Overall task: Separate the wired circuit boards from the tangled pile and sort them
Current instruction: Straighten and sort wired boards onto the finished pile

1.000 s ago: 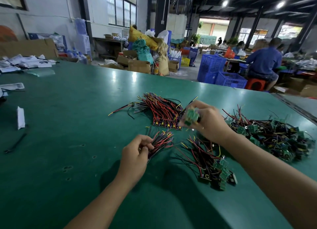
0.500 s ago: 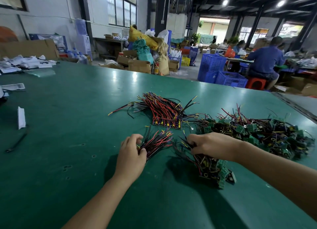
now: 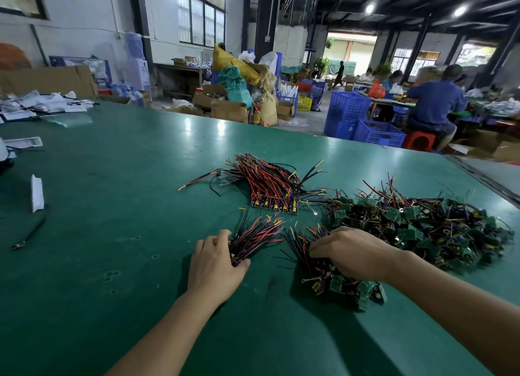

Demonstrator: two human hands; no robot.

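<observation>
There, the left hand (image 3: 216, 265) clamped its fingers round a wire bundle (image 3: 257, 236) on the green table (image 3: 112, 178); the right hand (image 3: 353, 254) curled over a small heap of wired boards (image 3: 342, 284), grip hidden, beside the tangled pile (image 3: 427, 226).

The tangled pile (image 3: 422, 223) of small green boards with red, black and yellow leads sprawls at 2 o'clock. At 12 o'clock a neat row (image 3: 270, 189) lies flat, boards nearest, wires fanned toward 11. Just below it a small bundle (image 3: 259, 233) (its base gripped by the left hand (image 3: 216, 265)) fans toward 1 o'clock. At 4 o'clock from that bundle, a loose heap (image 3: 337, 282) lies partly under the right hand (image 3: 351, 254).
</observation>
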